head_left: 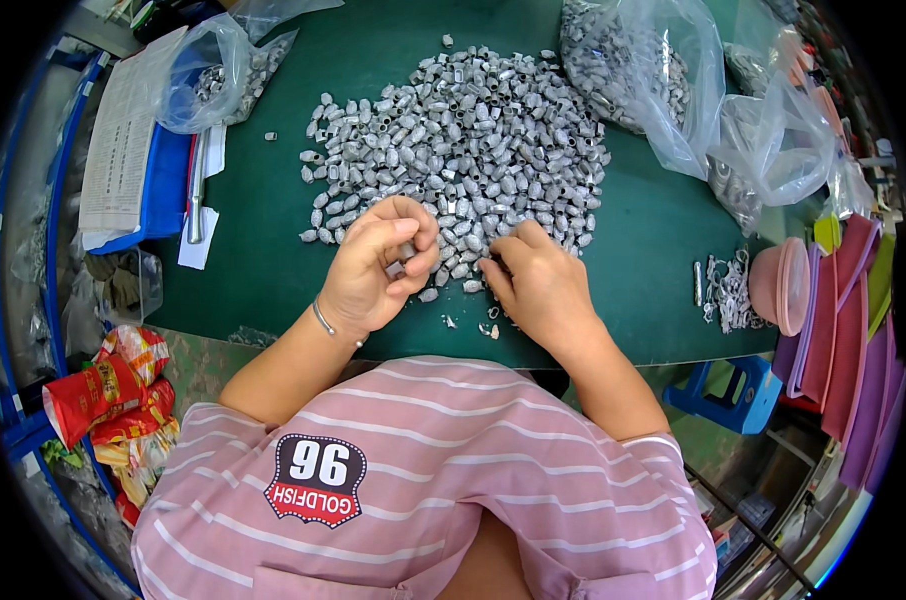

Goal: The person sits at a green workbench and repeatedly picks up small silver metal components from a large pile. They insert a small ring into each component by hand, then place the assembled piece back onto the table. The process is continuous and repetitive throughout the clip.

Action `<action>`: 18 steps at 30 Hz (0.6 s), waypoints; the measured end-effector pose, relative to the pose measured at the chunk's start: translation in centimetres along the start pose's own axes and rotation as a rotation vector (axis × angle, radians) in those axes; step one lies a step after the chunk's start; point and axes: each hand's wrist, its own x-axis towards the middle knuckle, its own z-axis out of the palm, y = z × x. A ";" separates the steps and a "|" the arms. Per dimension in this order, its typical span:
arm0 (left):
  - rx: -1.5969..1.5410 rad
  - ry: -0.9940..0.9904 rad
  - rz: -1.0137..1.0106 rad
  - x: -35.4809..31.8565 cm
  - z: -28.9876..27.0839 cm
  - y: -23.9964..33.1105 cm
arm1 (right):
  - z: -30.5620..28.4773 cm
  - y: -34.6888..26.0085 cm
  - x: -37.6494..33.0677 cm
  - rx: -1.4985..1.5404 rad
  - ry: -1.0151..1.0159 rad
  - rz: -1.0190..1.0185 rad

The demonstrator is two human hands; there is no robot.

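Note:
A broad heap of small grey metal parts point(463, 130), barrel-shaped and hollow, covers the middle of the green table. At the heap's near left edge is my left hand point(378, 270), its fingers curled in toward the thumb. Something grey shows in the curl, too hidden to name. My right hand point(543, 285) rests at the near right edge, fingers bent down and thumb close to them against the parts. Whatever its fingertips hold is hidden. Between the hands lie a few loose parts, with small scraps point(488, 328) just nearer to me.
Clear plastic bags of parts point(628, 65) stand at the far right, another bag point(228, 85) at the far left. A blue tray point(163, 190) with papers lies left. Right are a pile of small metal pieces point(728, 290), a pink bowl point(781, 285) and a blue stool point(728, 392).

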 end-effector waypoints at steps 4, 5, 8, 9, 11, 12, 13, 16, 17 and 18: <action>0.100 0.077 -0.007 0.1 0.0 -0.2 | 0.4 -0.9 0.1 0.011 -0.014 -0.019; 0.109 0.094 -0.007 0.1 0.0 -0.3 | 0.5 -1.0 -0.1 0.002 -0.033 -0.021; 0.108 0.120 -0.002 0.1 0.0 -0.6 | 0.5 -1.2 -0.1 -0.041 -0.057 0.018; 0.104 0.125 0.001 0.1 -0.1 -0.6 | 0.5 -1.2 -0.1 -0.039 -0.074 0.011; 0.133 0.139 -0.005 0.1 0.0 -0.7 | 0.3 -1.2 -0.2 -0.037 -0.106 -0.003; 0.147 0.145 -0.008 0.1 0.0 -0.8 | 0.2 -1.1 -0.3 -0.003 -0.107 -0.010; 0.185 0.154 -0.026 0.0 0.0 -0.8 | 0.2 -0.9 -0.4 0.032 -0.107 -0.017; 0.392 0.170 -0.057 -0.1 0.2 -1.0 | 0.3 -0.1 -0.5 0.337 -0.077 0.027; 0.522 0.168 -0.056 -0.1 0.6 -1.2 | 0.2 0.2 -0.5 0.473 -0.062 0.054; 0.653 0.166 -0.055 -0.1 0.8 -1.3 | 0.0 0.2 -0.5 0.616 -0.056 0.103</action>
